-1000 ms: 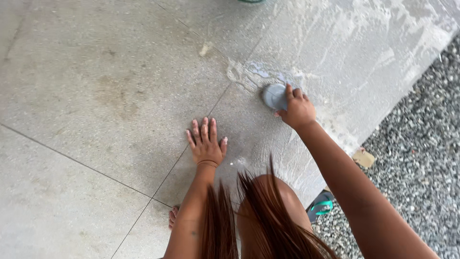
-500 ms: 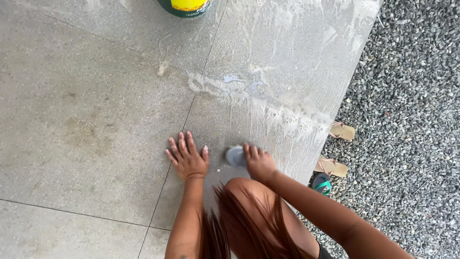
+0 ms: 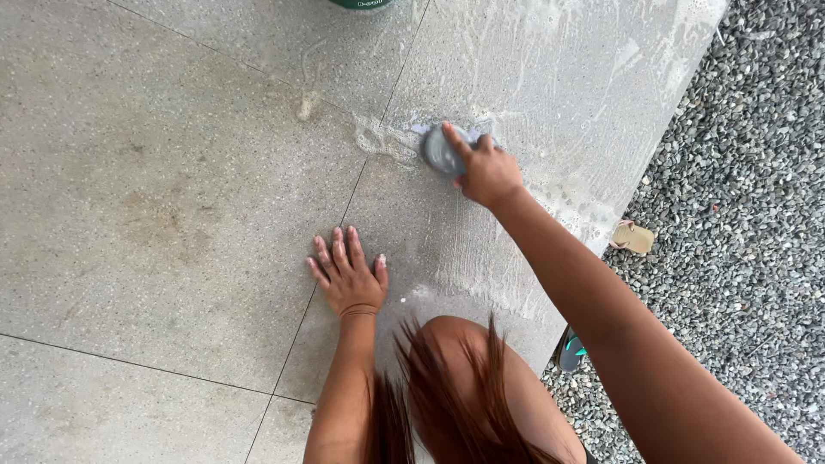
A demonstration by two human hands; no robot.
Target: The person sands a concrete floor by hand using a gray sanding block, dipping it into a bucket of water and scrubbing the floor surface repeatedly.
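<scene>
Right hand (image 3: 490,174): your fingers are curled over a round grey scrub pad (image 3: 443,150), gripping it and pressing it flat on the tile floor (image 3: 172,172). The forefinger lies stretched across the top of the pad. The pad sits just right of a grout line (image 3: 352,193), well up toward the far edge of the tiles.

Left hand (image 3: 348,275): fingers spread and flat, holding nothing, palm down on the grout line near your body. It appears to carry your weight.

Foam (image 3: 387,137): white suds lie touching the pad on its left, with thinner streaks running over the wet tile toward the right edge.

Gravel (image 3: 739,215): grey stones border the right edge of the tiles.

Slipper (image 3: 633,236): one tan slipper lies on the gravel just beside the tile edge; a dark sandal with a teal strap (image 3: 571,351) lies lower down, partly hidden by your arm.

Green container (image 3: 361,3): only its bottom shows at the far edge.

Hair (image 3: 447,387): strands hang over your knee.

Risks, as judged: the wet, soapy tile may let the bracing left hand slide if suds spread toward it. A long reach may tip you forward. The slick pad could slip out from under your fingers.
</scene>
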